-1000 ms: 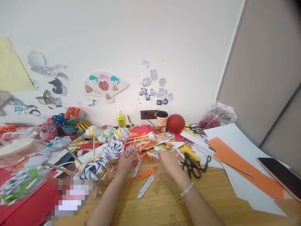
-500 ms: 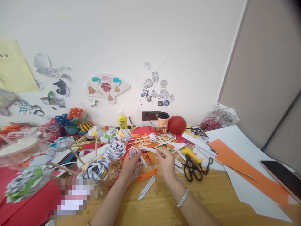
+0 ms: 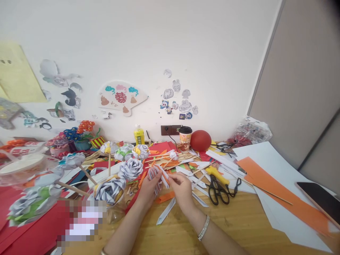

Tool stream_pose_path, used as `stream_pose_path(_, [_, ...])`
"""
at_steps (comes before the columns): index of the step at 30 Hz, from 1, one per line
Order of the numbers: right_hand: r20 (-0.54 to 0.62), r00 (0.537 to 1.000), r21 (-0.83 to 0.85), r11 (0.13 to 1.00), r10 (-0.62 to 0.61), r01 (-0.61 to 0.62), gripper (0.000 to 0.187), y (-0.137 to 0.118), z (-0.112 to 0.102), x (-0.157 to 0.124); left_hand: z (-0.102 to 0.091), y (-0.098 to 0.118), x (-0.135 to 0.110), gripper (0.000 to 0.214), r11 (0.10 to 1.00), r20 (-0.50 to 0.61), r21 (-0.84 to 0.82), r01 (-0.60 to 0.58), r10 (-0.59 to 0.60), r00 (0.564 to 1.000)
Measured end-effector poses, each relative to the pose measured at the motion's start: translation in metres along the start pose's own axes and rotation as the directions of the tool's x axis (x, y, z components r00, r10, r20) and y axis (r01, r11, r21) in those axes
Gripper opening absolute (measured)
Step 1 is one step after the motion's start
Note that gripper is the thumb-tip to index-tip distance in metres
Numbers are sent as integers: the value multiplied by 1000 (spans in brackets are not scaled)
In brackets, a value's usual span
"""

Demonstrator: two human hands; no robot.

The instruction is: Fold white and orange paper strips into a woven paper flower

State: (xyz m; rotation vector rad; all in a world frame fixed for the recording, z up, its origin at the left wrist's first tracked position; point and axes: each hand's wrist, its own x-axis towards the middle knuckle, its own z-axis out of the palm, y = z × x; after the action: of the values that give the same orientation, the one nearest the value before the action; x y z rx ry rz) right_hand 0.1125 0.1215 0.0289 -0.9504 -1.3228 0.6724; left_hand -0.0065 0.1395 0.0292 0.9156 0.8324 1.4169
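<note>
My left hand [image 3: 149,187] is closed around a bundle of folded white and orange paper strips [image 3: 155,173], held above the wooden table. Close against it, my right hand [image 3: 181,187] pinches a white folded strip [image 3: 165,178] at the bundle's right side. Its fingertips partly hide where strip and bundle meet. Below the hands lie an orange folded strip [image 3: 165,197] and a white folded strip [image 3: 166,211]. Left of my left hand stand paper flowers [image 3: 110,191] on sticks. Black-handled scissors [image 3: 218,191] rest right of my right hand.
A yellow glue gun [image 3: 217,175] lies by the scissors. Behind are wooden sticks [image 3: 183,157], a paper cup [image 3: 185,140], a red balloon [image 3: 200,140] and a yellow bottle [image 3: 139,135]. White and orange sheets [image 3: 281,191] and a phone [image 3: 318,202] lie at right.
My right hand has moved left, bringing its white strip up to the bundle in my left hand. My left hand stays closed on the bundle. The view has shifted slightly.
</note>
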Motion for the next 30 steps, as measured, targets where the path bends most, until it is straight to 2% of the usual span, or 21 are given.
stream_pose_path(4, [71,989,-68,989,-127,131,15,3,2,0,2,1,-2,32,1000,35,2,9,-9,999])
stream_pose_path(8, [145,968,-203,951,-205,232,17,2,-3,0,2,4,-3,35,999,12,19,49,-50,999])
stream_pose_path(10, [226,941,-281,909,-250,309,17,0,-6,0,2,7,-3,37,998,-16,12,55,-55,998])
stream_pose_path(13, [378,873,-361,820,-307,444,31,-2,-9,-1,2,12,-3,37,999,-33,12,43,-43,999])
stream_pose_path(15, [429,845,-401,771,-318,494,34,-3,-9,-2,3,15,-4,37,999,-24,30,41,-41,999])
stream_pose_path(20, [459,831,-470,708,-315,527,32,-3,-9,-2,4,18,-6,58,999,-18,30,-20,21,1000])
stream_pose_path(23, [470,823,-489,682,-318,543,31,-3,-10,-1,3,17,-6,60,999,-7,38,-16,16,1000])
stream_pose_path(30, [428,840,-414,754,-334,511,27,5,-8,-3,3,13,-1,49,997,-31,-10,-76,76,997])
